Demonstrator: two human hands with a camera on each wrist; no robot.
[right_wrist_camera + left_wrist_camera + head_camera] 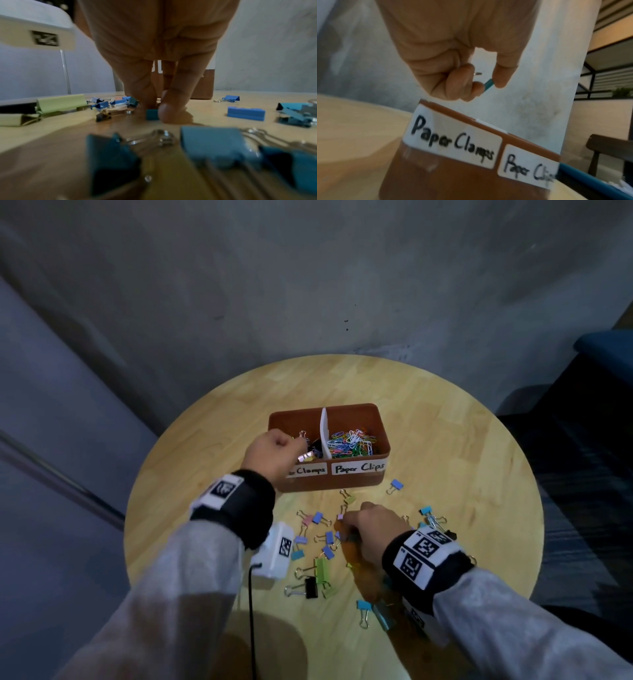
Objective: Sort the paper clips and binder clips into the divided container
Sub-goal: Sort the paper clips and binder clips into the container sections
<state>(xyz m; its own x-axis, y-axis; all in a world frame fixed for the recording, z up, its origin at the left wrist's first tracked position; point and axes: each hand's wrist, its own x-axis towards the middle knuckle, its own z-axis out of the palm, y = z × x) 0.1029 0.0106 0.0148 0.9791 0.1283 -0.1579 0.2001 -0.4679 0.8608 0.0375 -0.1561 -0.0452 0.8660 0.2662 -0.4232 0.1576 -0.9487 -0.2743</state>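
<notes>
Toward the near edge of the round wooden bench (445,446) lie scattered binder clips (322,571), among them a large green one and a black one, with light blue ones closest to the person. Just beyond these, the right hand (371,530) reaches down among the clips, its thumb and fingers (171,108) closing on a small teal binder clip (152,114) that sits on the bench surface; more blue and pink clips lie just to its left and a few blue ones to its right. Farther on, near the middle of the bench, stands the brown divided container (376,474), its front labelled "Paper Clamps" on the left and "Paper Clips" on the right. The right compartment holds a heap of coloured paper clips (351,443); the left holds a few binder clips. The left hand (274,451) hangs over the left compartment, its curled fingers pinching a small teal clip (488,83) just above the rim.
</notes>
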